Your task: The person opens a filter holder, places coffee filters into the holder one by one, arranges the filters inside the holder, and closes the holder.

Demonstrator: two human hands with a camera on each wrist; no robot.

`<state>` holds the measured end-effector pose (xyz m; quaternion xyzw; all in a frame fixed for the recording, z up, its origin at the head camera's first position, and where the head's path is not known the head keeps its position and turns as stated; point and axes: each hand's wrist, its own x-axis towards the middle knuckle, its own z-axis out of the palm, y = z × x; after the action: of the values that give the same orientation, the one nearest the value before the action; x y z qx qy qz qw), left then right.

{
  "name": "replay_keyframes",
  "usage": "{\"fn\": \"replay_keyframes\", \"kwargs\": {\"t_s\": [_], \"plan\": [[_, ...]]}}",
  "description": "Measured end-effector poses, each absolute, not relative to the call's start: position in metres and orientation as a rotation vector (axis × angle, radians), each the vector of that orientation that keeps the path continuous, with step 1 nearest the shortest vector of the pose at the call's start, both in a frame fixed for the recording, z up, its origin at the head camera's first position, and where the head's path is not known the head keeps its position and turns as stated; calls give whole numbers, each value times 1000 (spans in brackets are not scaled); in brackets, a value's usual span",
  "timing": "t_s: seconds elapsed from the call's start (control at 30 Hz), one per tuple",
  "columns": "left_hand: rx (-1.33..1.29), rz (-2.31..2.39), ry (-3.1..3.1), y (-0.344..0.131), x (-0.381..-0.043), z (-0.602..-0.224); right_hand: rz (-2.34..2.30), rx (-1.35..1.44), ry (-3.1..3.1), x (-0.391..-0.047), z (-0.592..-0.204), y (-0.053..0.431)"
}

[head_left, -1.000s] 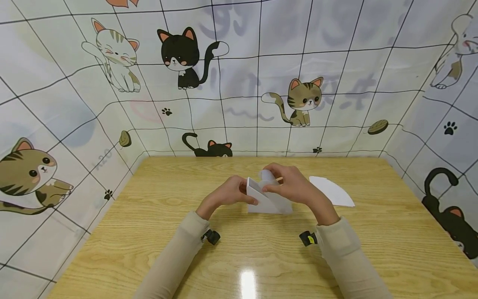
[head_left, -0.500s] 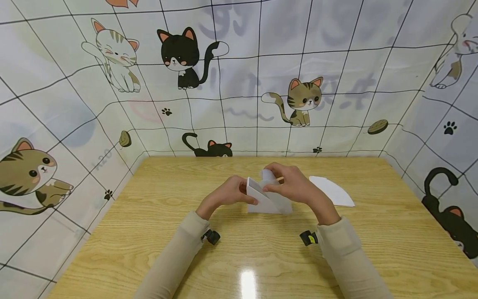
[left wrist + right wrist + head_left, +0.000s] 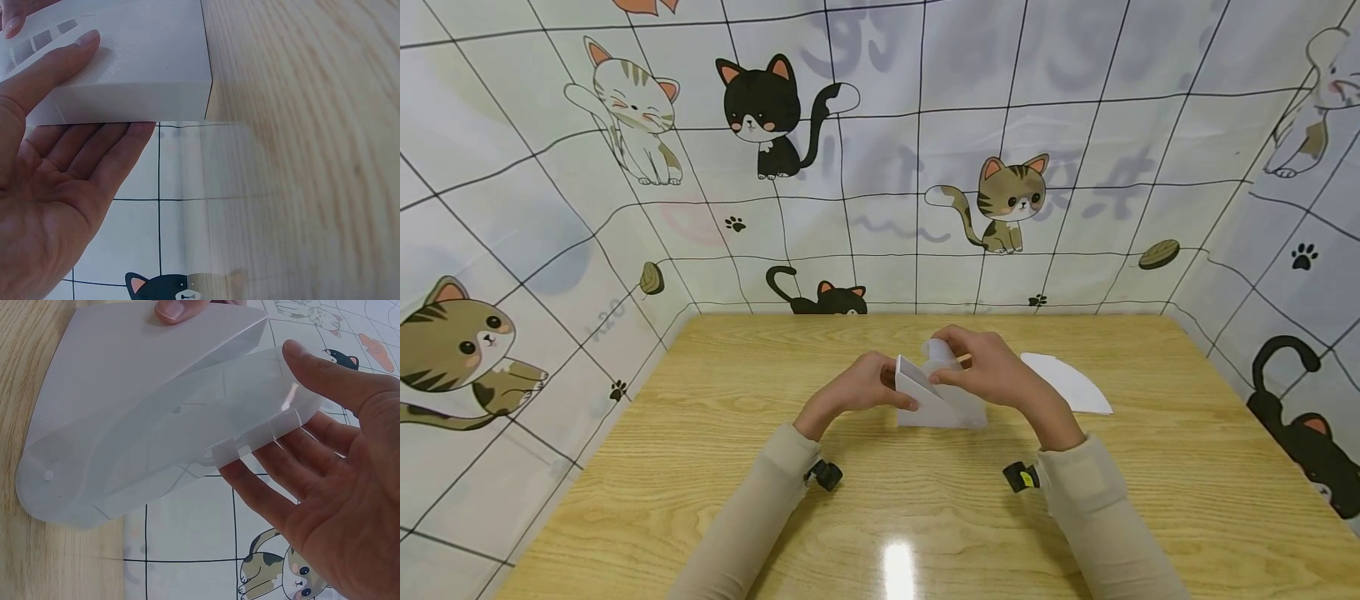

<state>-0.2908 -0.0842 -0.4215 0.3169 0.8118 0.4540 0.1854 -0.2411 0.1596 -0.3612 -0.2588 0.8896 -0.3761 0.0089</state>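
Observation:
A white wedge-shaped box [image 3: 921, 404] stands on edge on the table, its open side slanting down to the right. My left hand [image 3: 874, 385] grips its left end, thumb on the near face and fingers behind. A translucent plastic case with a rounded end [image 3: 162, 431] and a small round pin is swung partway out of the box's open side. My right hand [image 3: 988, 367] pinches the case's upper end, the thumb [image 3: 312, 369] on one side and the fingertips [image 3: 240, 478] on the other. In the left wrist view several grey rectangles show on the box's face [image 3: 147, 53].
A white fan-shaped stack of paper [image 3: 1067, 385] lies on the wooden table [image 3: 760, 350] to the right, behind my right wrist. A white cloth with cat drawings [image 3: 880, 167] hangs behind and at both sides. Each wrist carries a small black camera.
Almost nothing moves. My right hand and the pinched end of the translucent case shift very slightly up, while the left hand keeps the white box still.

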Motion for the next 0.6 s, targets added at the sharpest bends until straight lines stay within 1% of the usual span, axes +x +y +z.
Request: {"fn": "replay_keyframes", "kwargs": {"t_s": [0.6], "plan": [[899, 1280, 2281, -85, -291, -422, -1174, -772, 2767, -240, -358, 163]]}}
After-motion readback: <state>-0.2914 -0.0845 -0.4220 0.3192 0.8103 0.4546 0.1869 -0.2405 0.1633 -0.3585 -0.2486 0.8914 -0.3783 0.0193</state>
